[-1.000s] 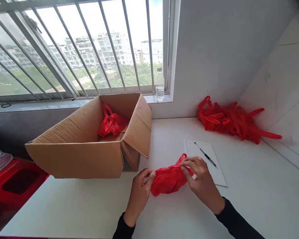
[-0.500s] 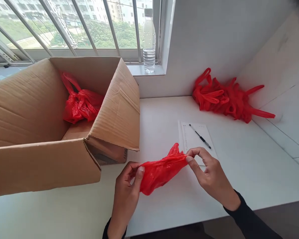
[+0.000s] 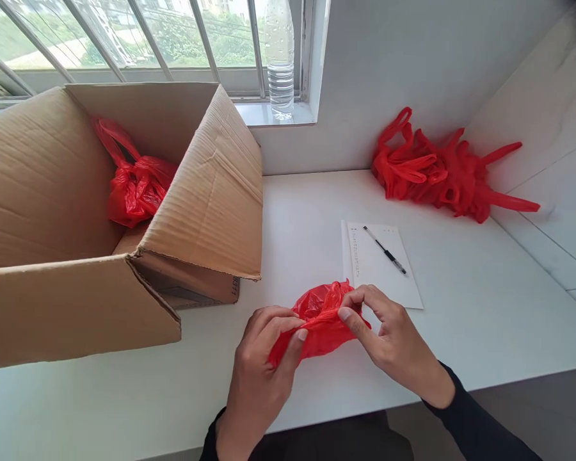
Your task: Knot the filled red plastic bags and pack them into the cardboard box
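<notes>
Between my hands a red plastic bag (image 3: 324, 339) is held up over the white table (image 3: 288, 230), near its front edge. My left hand (image 3: 269, 358) pinches the bag's left part, thumb in front and fingers behind. At the other end, my right hand (image 3: 377, 326) grips the bag's upper edge between thumb and fingertips. The plastic bulges and folds behind the pinched edge. Whether anything lies inside it I cannot tell.
To the left stands an open cardboard box (image 3: 52, 314) with a knotted red bag (image 3: 139, 192) inside. A pen (image 3: 386, 251) lies on white paper (image 3: 379, 282). Several red bags (image 3: 441, 169) are heaped by the wall. A water bottle (image 3: 281, 77) stands on the sill.
My hands have come closer together on the red bag, which was stretched longer between them. My left hand has shifted right along it. The view has tipped slightly downward.
</notes>
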`<state>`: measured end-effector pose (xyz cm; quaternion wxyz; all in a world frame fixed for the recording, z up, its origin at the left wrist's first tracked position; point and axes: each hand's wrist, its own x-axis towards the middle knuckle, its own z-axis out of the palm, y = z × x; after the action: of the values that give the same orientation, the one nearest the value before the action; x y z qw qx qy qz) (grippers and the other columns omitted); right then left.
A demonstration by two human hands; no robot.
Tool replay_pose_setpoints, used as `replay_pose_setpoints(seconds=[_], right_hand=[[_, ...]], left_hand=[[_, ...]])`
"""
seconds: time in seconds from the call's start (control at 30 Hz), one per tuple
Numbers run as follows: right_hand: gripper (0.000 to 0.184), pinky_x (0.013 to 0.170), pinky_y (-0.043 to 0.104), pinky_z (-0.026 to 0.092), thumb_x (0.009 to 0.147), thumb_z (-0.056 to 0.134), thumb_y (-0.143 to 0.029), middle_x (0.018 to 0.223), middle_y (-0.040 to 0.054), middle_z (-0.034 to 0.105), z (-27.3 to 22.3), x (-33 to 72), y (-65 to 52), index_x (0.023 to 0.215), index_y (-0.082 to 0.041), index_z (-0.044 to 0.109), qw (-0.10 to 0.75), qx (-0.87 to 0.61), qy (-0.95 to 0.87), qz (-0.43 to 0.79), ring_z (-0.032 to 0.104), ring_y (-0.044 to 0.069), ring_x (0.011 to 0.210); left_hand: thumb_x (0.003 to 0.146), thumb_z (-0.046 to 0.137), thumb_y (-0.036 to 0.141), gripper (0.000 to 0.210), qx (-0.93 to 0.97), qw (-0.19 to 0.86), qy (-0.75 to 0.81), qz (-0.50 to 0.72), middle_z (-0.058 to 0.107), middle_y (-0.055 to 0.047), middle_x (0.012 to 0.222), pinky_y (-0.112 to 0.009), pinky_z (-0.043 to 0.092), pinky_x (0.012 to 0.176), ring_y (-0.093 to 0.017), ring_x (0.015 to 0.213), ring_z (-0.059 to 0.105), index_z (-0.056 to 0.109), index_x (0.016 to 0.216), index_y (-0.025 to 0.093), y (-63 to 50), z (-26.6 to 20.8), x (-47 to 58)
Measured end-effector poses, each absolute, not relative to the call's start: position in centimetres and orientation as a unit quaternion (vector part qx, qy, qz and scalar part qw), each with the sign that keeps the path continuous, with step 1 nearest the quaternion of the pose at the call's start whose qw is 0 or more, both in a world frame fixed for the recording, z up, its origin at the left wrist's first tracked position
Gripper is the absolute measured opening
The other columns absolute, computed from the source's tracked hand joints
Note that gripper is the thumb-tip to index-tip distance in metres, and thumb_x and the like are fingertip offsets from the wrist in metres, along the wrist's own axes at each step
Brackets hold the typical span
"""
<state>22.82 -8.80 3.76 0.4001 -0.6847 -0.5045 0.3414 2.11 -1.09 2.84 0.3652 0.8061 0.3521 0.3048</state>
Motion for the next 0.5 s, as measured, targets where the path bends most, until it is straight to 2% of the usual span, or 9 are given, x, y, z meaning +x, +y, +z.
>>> replay_pose_setpoints(seconds=[0.07,0.13,0.27,0.37,0.43,0.5], right_hand=[[0.019,0.051,0.028,0.034,0.103,0.052,-0.043,0.089,-0.0015,0.061,3.6,23.0,-9.2,0.093,-0.028,0.058,0.406,-0.697,-0.472,0.356,0.053,0.017,0.079],[0.022,0.052,0.028,0.035,0.103,0.051,-0.046,0.088,-0.0014,0.059,3.4,23.1,-9.6,0.094,-0.028,0.058,0.419,-0.701,-0.449,0.363,0.052,0.017,0.077],[0.022,0.07,0.031,0.045,0.104,0.049,-0.046,0.09,-0.001,0.059,3.5,23.0,-9.8,0.095,-0.027,0.056,0.439,-0.679,-0.437,0.394,0.054,0.018,0.082],[0.019,0.085,0.035,0.047,0.099,0.059,-0.045,0.101,0.0,0.063,3.9,22.6,-9.7,0.109,-0.029,0.06,0.436,-0.662,-0.458,0.402,0.058,0.02,0.093],[0.019,0.087,0.035,0.046,0.096,0.064,-0.043,0.102,0.0001,0.065,4.1,22.3,-9.8,0.109,-0.029,0.063,0.431,-0.654,-0.482,0.393,0.058,0.02,0.093],[0.013,0.085,0.034,0.046,0.097,0.063,-0.041,0.098,-0.0004,0.066,4.2,22.1,-10.0,0.1,-0.028,0.065,0.43,-0.649,-0.497,0.383,0.058,0.019,0.091]], left_hand=[[0.098,0.062,0.019,0.013,0.776,0.384,0.388,0.316,0.066,-0.001,0.107,-0.027,0.05,0.087,-0.016,0.103,0.063,0.071,0.103,0.027,-1.3,2.6,2.0],[0.098,0.063,0.021,0.013,0.757,0.39,0.413,0.323,0.066,0.0,0.108,-0.026,0.05,0.087,-0.016,0.104,0.063,0.072,0.103,0.029,-1.5,2.6,1.9],[0.099,0.061,0.026,0.011,0.742,0.411,0.432,0.305,0.067,-0.002,0.108,-0.027,0.05,0.085,-0.017,0.104,0.064,0.071,0.102,0.028,-1.9,3.2,2.0],[0.101,0.058,0.027,0.012,0.752,0.425,0.413,0.29,0.067,-0.004,0.113,-0.031,0.051,0.089,-0.019,0.106,0.063,0.068,0.107,0.026,-2.2,3.8,2.2],[0.099,0.059,0.026,0.013,0.766,0.431,0.39,0.275,0.066,-0.005,0.116,-0.031,0.051,0.091,-0.02,0.111,0.062,0.066,0.111,0.026,-2.4,4.1,2.5],[0.097,0.062,0.026,0.01,0.773,0.429,0.378,0.276,0.065,-0.004,0.114,-0.03,0.05,0.091,-0.02,0.111,0.061,0.066,0.106,0.026,-2.8,4.3,2.6]])
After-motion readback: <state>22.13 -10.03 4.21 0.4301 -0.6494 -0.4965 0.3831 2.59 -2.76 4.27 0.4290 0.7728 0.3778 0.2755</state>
